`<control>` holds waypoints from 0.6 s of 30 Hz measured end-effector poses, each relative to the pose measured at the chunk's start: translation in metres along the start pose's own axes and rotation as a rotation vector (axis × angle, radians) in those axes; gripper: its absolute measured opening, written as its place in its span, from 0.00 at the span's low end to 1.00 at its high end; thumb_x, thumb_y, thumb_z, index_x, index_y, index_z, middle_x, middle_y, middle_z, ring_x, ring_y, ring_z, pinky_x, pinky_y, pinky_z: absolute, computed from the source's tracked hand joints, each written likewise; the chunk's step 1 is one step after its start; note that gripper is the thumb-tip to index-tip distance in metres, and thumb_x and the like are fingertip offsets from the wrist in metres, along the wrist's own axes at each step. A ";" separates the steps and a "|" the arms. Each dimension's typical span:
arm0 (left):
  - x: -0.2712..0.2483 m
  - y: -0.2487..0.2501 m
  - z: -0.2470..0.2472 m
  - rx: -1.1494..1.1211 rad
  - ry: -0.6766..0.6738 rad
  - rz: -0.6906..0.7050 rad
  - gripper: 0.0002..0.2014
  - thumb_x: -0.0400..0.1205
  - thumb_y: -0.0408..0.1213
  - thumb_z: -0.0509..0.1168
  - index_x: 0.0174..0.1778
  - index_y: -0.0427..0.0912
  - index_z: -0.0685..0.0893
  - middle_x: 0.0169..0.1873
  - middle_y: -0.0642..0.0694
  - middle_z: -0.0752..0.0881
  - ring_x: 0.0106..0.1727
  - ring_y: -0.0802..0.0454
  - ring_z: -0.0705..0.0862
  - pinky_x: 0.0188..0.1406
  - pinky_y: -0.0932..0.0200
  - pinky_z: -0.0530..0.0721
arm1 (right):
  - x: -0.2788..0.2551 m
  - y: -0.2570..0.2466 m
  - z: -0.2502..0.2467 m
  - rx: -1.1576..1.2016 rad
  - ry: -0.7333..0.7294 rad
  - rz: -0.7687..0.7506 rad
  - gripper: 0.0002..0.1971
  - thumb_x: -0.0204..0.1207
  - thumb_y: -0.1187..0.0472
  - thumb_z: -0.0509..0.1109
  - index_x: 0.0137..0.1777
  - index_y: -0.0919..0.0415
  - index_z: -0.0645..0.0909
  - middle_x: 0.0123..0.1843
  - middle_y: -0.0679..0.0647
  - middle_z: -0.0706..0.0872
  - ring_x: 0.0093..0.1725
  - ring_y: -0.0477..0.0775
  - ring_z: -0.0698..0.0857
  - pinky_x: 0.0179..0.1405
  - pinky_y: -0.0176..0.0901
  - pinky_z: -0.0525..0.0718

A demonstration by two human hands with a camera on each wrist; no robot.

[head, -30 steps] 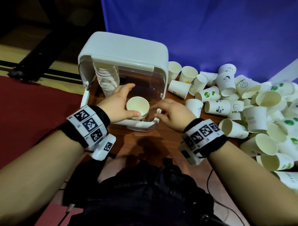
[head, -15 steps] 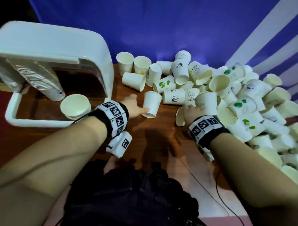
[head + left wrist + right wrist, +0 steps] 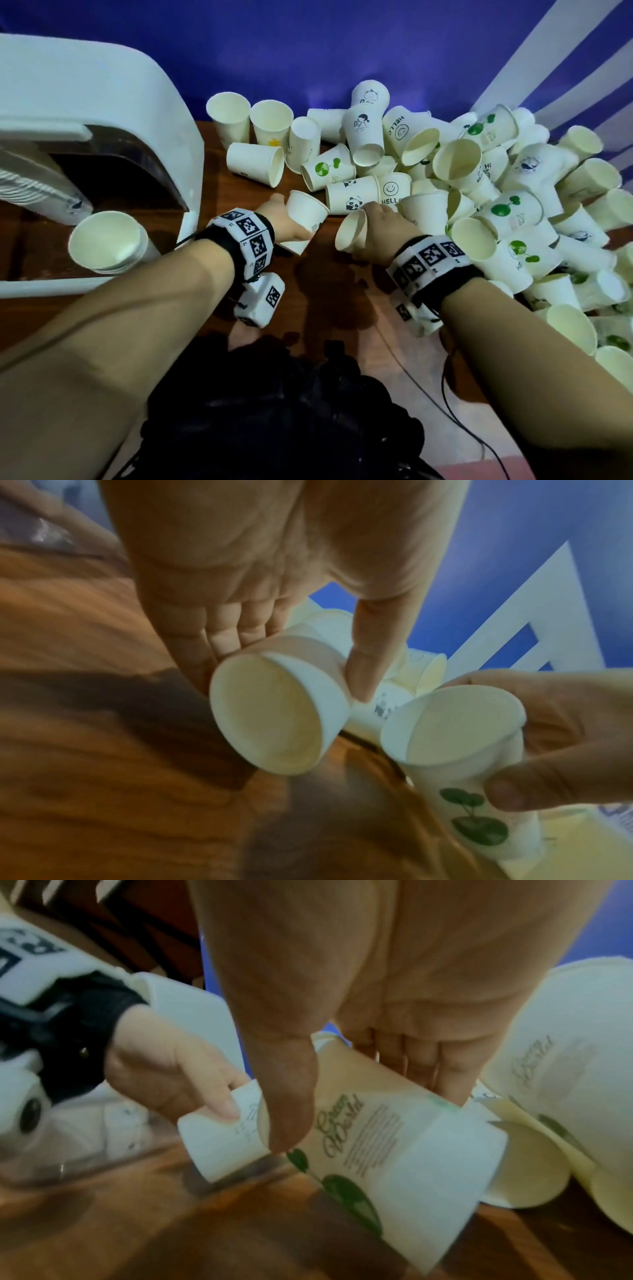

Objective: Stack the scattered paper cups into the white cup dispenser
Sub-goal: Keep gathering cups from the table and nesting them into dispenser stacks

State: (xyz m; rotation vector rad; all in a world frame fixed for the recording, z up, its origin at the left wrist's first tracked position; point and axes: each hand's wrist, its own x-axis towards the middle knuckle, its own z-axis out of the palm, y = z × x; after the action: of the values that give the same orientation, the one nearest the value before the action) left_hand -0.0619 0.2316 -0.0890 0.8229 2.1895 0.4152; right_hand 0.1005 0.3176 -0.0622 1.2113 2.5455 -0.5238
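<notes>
White paper cups (image 3: 479,192) lie heaped right of the white dispenser (image 3: 102,102).

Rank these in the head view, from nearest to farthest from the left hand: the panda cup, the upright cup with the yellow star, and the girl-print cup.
From the left hand:
1. panda cup, lying just right of it.
2. yellow star cup, upright behind it.
3. girl-print cup, far back right on the pile.

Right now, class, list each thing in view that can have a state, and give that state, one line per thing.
left hand: holds a plain cup, tilted.
right hand: holds a leaf-print cup, tilted.
cup dispenser: partly loaded, nested cups inside.
short cup stack: upright in the dispenser's base.
loose cups: piled on the table, mostly tipped over.
</notes>
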 end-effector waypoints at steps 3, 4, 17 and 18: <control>-0.025 -0.007 -0.022 -0.051 0.017 0.079 0.42 0.69 0.41 0.76 0.75 0.37 0.60 0.69 0.40 0.74 0.67 0.42 0.75 0.56 0.56 0.74 | -0.014 -0.003 -0.009 0.144 0.075 -0.047 0.41 0.63 0.51 0.79 0.72 0.62 0.63 0.69 0.62 0.74 0.69 0.61 0.74 0.64 0.47 0.72; -0.036 -0.009 -0.030 -0.067 0.026 0.118 0.42 0.69 0.39 0.76 0.75 0.37 0.60 0.69 0.40 0.74 0.68 0.43 0.75 0.56 0.57 0.73 | -0.018 -0.004 -0.013 0.211 0.105 -0.064 0.41 0.63 0.52 0.80 0.72 0.63 0.64 0.69 0.61 0.74 0.69 0.60 0.74 0.64 0.46 0.72; -0.165 -0.142 -0.143 -0.388 0.380 0.353 0.55 0.54 0.50 0.80 0.76 0.44 0.61 0.70 0.49 0.74 0.72 0.53 0.71 0.75 0.52 0.67 | -0.066 -0.120 -0.022 0.661 0.236 -0.422 0.37 0.64 0.58 0.80 0.71 0.59 0.66 0.62 0.47 0.77 0.63 0.45 0.75 0.63 0.36 0.71; -0.165 -0.153 -0.148 -0.398 0.393 0.346 0.53 0.56 0.46 0.81 0.75 0.44 0.61 0.69 0.49 0.75 0.71 0.52 0.72 0.74 0.54 0.68 | -0.067 -0.131 -0.019 0.676 0.233 -0.431 0.37 0.64 0.58 0.80 0.71 0.59 0.66 0.63 0.47 0.77 0.65 0.45 0.75 0.64 0.36 0.70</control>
State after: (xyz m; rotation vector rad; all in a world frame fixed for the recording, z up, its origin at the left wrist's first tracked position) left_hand -0.1523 0.0022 0.0186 0.9518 2.1943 1.2305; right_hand 0.0374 0.2031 0.0075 0.9181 2.9511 -1.5161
